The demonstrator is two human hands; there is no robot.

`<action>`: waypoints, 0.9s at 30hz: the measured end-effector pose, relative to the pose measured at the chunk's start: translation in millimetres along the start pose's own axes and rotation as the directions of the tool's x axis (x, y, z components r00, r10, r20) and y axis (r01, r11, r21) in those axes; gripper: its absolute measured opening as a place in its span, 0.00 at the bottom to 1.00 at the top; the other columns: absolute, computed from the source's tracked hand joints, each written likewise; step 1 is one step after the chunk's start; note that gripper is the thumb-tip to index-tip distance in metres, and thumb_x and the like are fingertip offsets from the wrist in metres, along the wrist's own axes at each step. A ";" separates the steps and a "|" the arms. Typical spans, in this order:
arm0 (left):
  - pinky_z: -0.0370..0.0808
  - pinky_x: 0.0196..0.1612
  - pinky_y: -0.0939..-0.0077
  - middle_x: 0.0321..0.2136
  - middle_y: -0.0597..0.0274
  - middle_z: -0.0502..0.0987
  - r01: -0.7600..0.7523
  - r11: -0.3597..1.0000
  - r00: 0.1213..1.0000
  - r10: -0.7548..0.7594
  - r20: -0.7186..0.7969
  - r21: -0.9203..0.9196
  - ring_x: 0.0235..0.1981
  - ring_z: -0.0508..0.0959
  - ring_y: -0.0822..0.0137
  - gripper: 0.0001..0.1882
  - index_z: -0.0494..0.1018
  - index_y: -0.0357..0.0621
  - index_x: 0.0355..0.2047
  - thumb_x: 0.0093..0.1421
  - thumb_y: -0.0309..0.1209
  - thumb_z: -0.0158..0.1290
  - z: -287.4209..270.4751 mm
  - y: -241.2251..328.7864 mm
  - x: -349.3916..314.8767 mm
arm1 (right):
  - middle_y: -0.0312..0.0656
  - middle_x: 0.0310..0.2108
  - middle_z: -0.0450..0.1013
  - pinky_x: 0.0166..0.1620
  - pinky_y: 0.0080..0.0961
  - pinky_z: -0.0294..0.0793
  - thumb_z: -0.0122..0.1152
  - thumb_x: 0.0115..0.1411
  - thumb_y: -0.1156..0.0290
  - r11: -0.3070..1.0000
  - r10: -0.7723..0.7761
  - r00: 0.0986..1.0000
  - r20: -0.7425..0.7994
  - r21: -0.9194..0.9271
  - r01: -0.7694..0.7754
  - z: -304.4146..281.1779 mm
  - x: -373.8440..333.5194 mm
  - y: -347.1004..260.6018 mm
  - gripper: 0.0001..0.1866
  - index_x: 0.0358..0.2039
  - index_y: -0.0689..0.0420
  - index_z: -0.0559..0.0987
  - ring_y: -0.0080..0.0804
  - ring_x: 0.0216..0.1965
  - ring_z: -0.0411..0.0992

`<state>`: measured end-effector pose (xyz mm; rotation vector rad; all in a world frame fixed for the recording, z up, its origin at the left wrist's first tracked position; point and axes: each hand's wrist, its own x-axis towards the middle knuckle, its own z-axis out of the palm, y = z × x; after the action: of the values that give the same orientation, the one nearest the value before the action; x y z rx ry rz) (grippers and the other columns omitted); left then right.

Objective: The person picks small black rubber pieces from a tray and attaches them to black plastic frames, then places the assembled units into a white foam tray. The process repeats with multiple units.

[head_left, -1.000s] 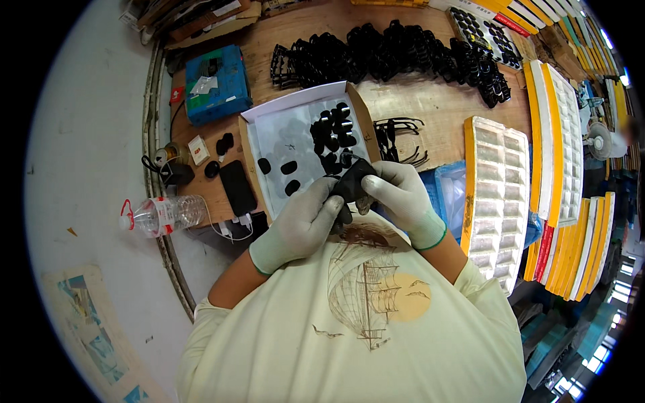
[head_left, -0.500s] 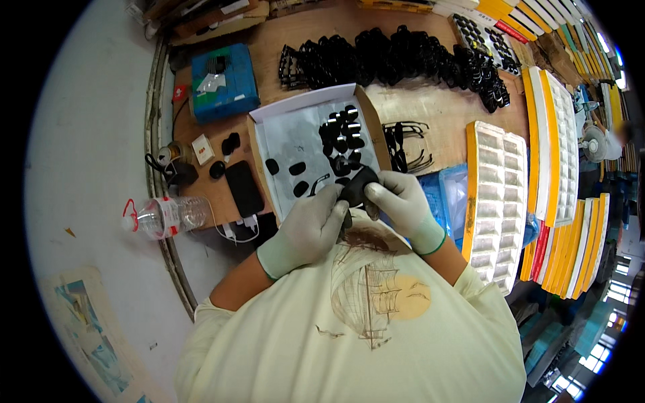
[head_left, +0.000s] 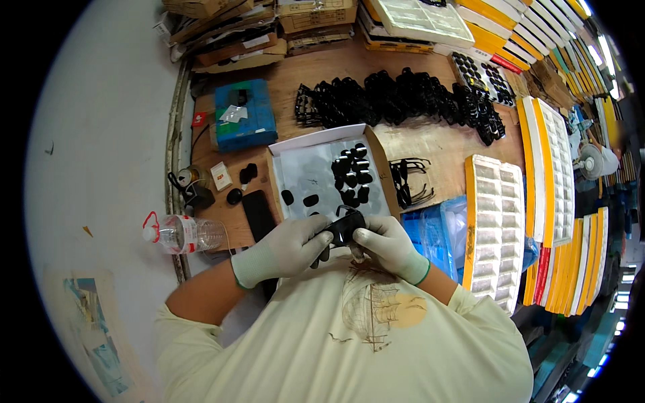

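My left hand (head_left: 285, 250) and my right hand (head_left: 391, 247), both in pale gloves, meet in front of my chest. Between them they grip a pair of black sunglasses (head_left: 345, 228), thumbs on top and a shiny dark lens facing up. Fingers cover much of the frame. Just beyond lies a shallow cardboard box (head_left: 321, 138) with a white lining, holding several loose dark lenses (head_left: 351, 173). Right of the box, several black glasses frames (head_left: 411, 180) lie on the wooden table (head_left: 463, 161).
A long heap of black frames (head_left: 396, 97) spans the far table. A blue box (head_left: 245, 114) stands far left; a black phone (head_left: 259, 213) and plastic bottle (head_left: 188, 234) are nearer. White compartment trays (head_left: 496, 228) and a blue crate (head_left: 433, 232) stand right.
The view has shifted, so the table appears lower and farther right. Between my hands the sunglasses have turned, with a glossy lens now showing. Both hands keep their grip.
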<state>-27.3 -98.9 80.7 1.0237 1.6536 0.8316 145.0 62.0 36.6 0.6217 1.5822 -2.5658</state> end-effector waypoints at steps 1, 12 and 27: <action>0.76 0.29 0.73 0.22 0.57 0.78 -0.017 0.999 1.000 0.017 -0.001 0.052 0.23 0.80 0.68 0.16 0.72 0.33 0.41 0.67 0.37 0.46 -2.4 -6.8 -1.3 | 0.34 0.23 0.73 0.29 0.18 0.68 0.58 0.66 0.65 0.997 -0.030 1.000 -0.005 -0.069 0.030 2.2 3.1 -1.6 0.13 0.33 0.63 0.79 0.18 0.25 0.69; 0.73 0.26 0.70 0.18 0.57 0.76 -0.268 0.962 0.816 0.256 -0.518 0.054 0.20 0.78 0.67 0.14 0.71 0.33 0.38 0.67 0.36 0.49 36.8 1.4 40.3 | 0.32 0.20 0.71 0.26 0.19 0.68 0.59 0.64 0.62 0.839 -0.074 0.986 -0.151 -0.543 -0.020 -18.2 34.1 -69.1 0.16 0.31 0.65 0.80 0.17 0.22 0.68; 0.76 0.30 0.55 0.23 0.48 0.78 -0.078 0.927 0.989 0.119 -0.090 0.367 0.26 0.80 0.46 0.14 0.76 0.43 0.38 0.57 0.39 0.56 40.1 -63.1 20.9 | 0.56 0.49 0.72 0.63 0.42 0.64 0.66 0.48 0.73 0.516 -0.390 0.920 0.036 -0.819 0.250 -16.8 23.2 9.5 0.25 0.48 0.64 0.74 0.53 0.61 0.65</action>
<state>-7.3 -103.6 5.8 1.3449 1.9095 0.6692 131.3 75.8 13.5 0.4271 2.8535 -1.5782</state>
